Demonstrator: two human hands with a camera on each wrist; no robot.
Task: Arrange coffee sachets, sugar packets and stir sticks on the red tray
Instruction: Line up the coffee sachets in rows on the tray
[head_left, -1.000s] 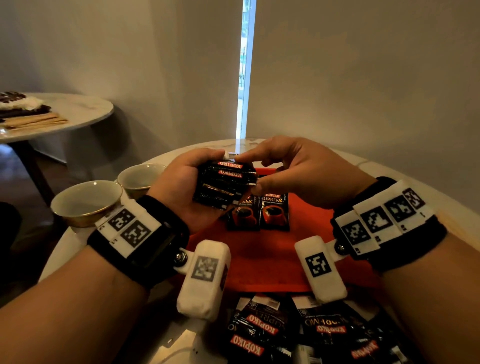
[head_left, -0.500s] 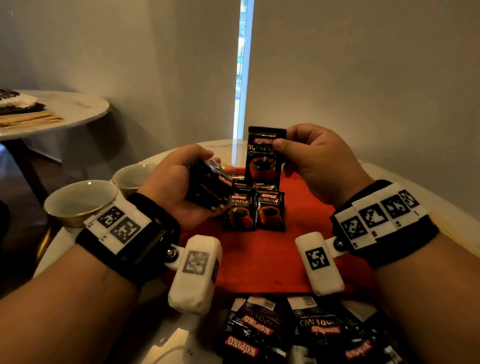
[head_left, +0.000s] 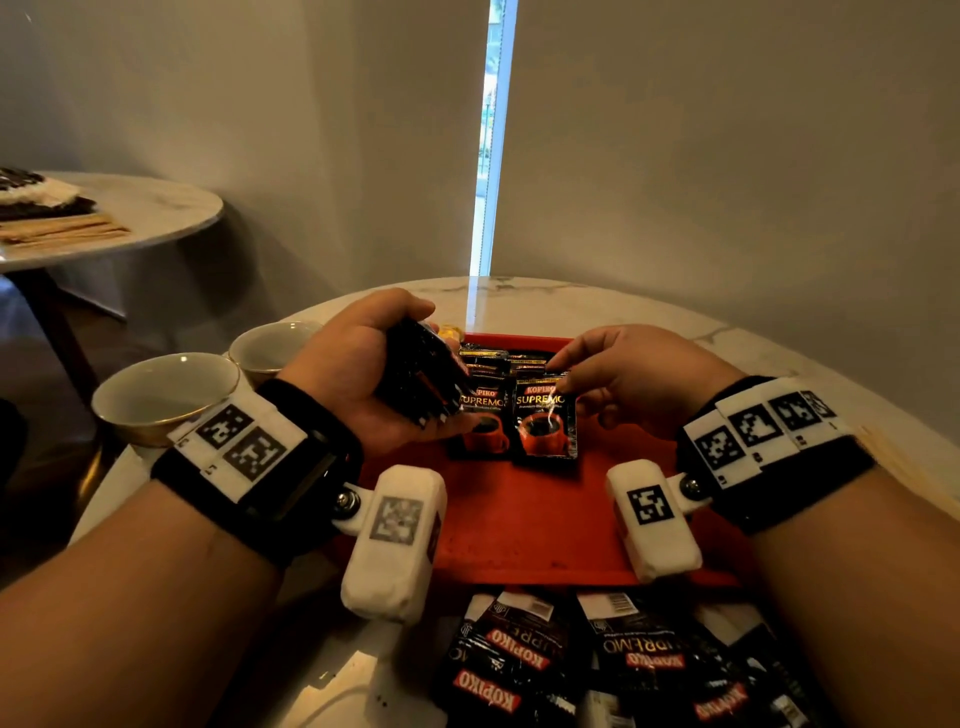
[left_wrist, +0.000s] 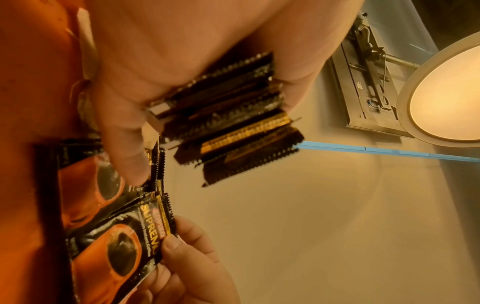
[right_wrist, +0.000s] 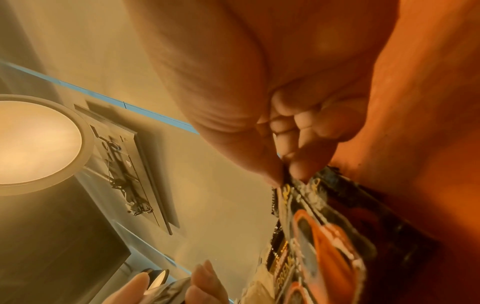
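Far sachets on tray (head_left: 519, 519) partly hidden behind left hand (head_left: 363, 374), which grips a stack (head_left: 421, 374). Right hand (head_left: 634, 379) pinches sachet (head_left: 545, 421) top edge, lying on tray. Loose sachets (head_left: 597, 665) cut off below; cups (head_left: 166, 395) left.

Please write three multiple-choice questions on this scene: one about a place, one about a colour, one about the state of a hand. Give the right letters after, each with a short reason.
1. Where do the two bowls stand?
A. on the tray
B. on the table, left of the tray
C. on the far side table

2. What colour is the tray?
A. red
B. blue
C. white

3. What is the right hand doing?
A. resting flat on the table
B. pinching the top edge of a coffee sachet
C. lifting a bowl

Answers: 1 B, the bowls sit beside the left hand, off the tray. 2 A, its bare floor is red. 3 B, the left wrist view shows thumb and finger pinching the sachet's edge.
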